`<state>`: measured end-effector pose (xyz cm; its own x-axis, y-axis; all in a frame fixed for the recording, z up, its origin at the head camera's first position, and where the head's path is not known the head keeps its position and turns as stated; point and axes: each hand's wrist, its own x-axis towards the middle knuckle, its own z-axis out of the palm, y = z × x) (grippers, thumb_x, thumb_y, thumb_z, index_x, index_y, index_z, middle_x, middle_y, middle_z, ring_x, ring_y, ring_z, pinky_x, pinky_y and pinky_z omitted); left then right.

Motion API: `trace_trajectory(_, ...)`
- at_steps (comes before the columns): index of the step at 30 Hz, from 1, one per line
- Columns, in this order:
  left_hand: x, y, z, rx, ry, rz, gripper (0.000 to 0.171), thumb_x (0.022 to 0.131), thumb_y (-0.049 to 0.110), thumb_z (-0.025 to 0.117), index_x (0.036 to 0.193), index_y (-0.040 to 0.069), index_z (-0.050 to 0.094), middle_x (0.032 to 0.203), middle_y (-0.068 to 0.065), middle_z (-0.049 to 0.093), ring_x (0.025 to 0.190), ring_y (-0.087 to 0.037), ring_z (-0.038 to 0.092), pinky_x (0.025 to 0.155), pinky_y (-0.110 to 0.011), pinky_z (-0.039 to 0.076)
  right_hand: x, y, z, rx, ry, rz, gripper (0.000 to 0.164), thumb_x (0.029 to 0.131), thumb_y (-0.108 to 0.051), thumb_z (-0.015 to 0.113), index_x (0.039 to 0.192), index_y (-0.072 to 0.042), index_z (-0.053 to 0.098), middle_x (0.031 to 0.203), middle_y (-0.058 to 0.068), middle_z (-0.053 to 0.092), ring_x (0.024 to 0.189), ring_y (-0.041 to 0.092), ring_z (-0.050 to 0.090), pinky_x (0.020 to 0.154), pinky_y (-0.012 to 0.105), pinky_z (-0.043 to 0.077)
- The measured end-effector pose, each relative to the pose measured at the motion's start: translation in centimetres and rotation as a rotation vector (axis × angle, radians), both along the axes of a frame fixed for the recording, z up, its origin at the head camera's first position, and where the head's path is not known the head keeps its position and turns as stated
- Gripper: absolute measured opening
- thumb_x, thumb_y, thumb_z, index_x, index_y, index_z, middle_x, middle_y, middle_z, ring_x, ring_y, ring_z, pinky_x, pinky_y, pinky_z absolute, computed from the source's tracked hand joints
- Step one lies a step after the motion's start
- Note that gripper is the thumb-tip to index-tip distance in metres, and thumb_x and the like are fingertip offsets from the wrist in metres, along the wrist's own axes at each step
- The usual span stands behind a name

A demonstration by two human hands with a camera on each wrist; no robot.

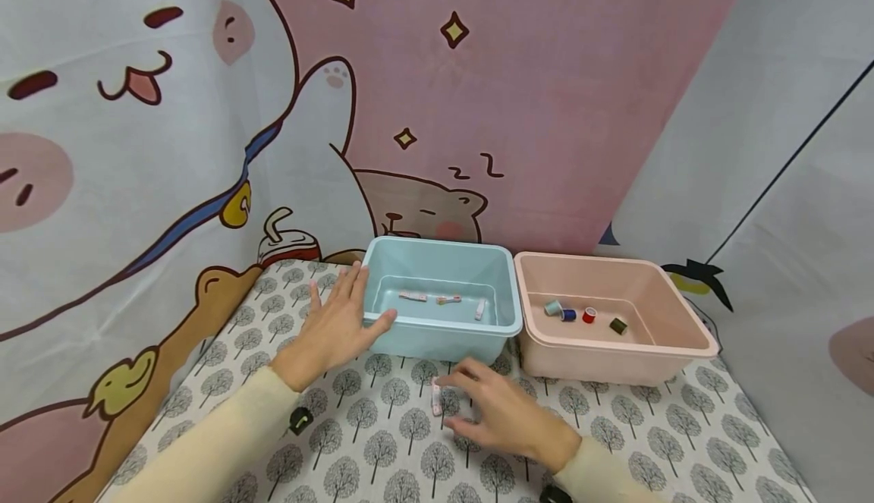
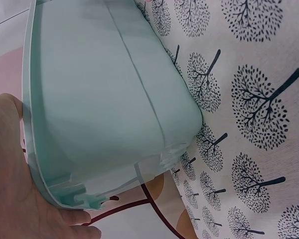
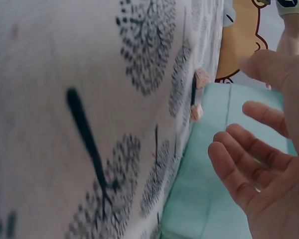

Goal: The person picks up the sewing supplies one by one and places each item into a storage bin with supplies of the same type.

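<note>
A light blue plastic bin (image 1: 437,326) stands on the cloth, with three small pinkish-white strips (image 1: 413,297) lying apart on its floor. My left hand (image 1: 336,327) rests against the bin's left end, fingers extended along the rim and thumb toward the front corner. In front of the bin lies another small pink-and-white strip (image 1: 436,397), its exact kind unclear. Over the cloth just right of it is my right hand (image 1: 501,412), with thumb and fingers spread apart and nothing between them. The right wrist view shows that strip (image 3: 201,78) beyond the fingers.
Right beside the blue bin stands a pink bin (image 1: 614,363) holding several thread spools, among them a red one (image 1: 589,315) and a dark green one (image 1: 617,326). A tree-print cloth (image 1: 382,450) covers the table. A cartoon-print curtain (image 1: 532,108) hangs behind.
</note>
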<state>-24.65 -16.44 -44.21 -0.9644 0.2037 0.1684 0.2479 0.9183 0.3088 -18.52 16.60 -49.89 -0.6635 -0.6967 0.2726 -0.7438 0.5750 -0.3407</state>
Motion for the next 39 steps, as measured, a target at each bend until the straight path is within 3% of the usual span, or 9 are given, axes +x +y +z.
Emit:
trace_trajectory(6,0.0,0.0,0.0,0.003,0.000,-0.001,0.115,0.112,0.085,0.040,0.187,0.003,0.013,0.197,-0.016,0.005,0.184,-0.044,0.009,0.138,-0.087,-0.004,-0.3,-1.0,-0.6,0.017,-0.034,-0.027,0.061,0.097,-0.031,0.096,0.151,-0.012,0.075,0.133,0.003,0.072,0.076,-0.005,0.061,0.072,0.011,0.058)
trace_trajectory(11,0.1,0.0,0.2,0.010,0.000,-0.007,0.114,0.113,0.085,0.042,0.187,0.003,0.013,0.197,-0.016,0.004,0.184,-0.045,0.009,0.138,-0.087,-0.004,-0.5,-1.8,-0.9,0.030,-0.060,-0.047,0.061,0.097,-0.034,0.097,0.149,-0.009,0.075,0.130,0.008,0.074,0.076,-0.005,0.059,0.075,0.013,0.059)
trace_trajectory(20,0.0,0.1,0.1,0.000,-0.006,0.000,0.114,0.112,0.085,0.042,0.187,0.003,0.013,0.197,-0.016,0.005,0.184,-0.045,0.010,0.139,-0.087,-0.003,-1.0,-2.7,-1.4,0.108,-0.036,-0.114,0.069,0.094,-0.045,0.099,0.149,-0.010,0.077,0.132,0.004,0.076,0.105,0.011,0.073,0.091,0.027,0.070)
trace_trajectory(25,0.0,0.1,0.1,-0.002,-0.004,0.002,0.115,0.112,0.085,0.042,0.187,0.003,0.014,0.197,-0.017,0.006,0.184,-0.046,0.011,0.139,-0.087,-0.002,-1.4,-3.0,-1.5,0.120,-0.043,-0.106,0.065,0.095,-0.043,0.099,0.147,-0.012,0.079,0.135,0.005,0.077,0.113,0.017,0.077,0.099,0.034,0.072)
trace_trajectory(30,0.1,0.0,0.0,-0.005,-0.005,0.002,0.115,0.112,0.085,0.042,0.187,0.003,0.015,0.197,-0.017,0.006,0.184,-0.046,0.012,0.138,-0.087,-0.001,-2.0,-3.0,-1.6,0.094,-0.086,-0.041,0.052,0.097,-0.026,0.096,0.144,-0.010,0.080,0.133,0.005,0.077,0.112,0.015,0.075,0.101,0.032,0.070)
trace_trajectory(35,0.2,0.1,0.1,0.002,-0.007,-0.001,0.115,0.112,0.085,0.042,0.187,0.002,0.015,0.197,-0.017,0.006,0.184,-0.046,0.012,0.138,-0.087,-0.003,-2.7,-2.8,-1.6,0.061,-0.156,0.022,0.052,0.094,0.000,0.085,0.145,-0.011,0.081,0.131,0.004,0.077,0.097,0.006,0.069,0.086,0.019,0.065)
trace_trajectory(39,0.1,0.1,0.1,0.003,-0.007,-0.001,0.114,0.112,0.085,0.043,0.187,0.002,0.014,0.197,-0.016,0.005,0.184,-0.045,0.011,0.139,-0.087,-0.004,-3.1,-2.6,-1.5,0.052,-0.197,0.036,0.053,0.095,0.005,0.082,0.145,-0.012,0.081,0.131,0.004,0.078,0.090,0.000,0.066,0.080,0.015,0.062)
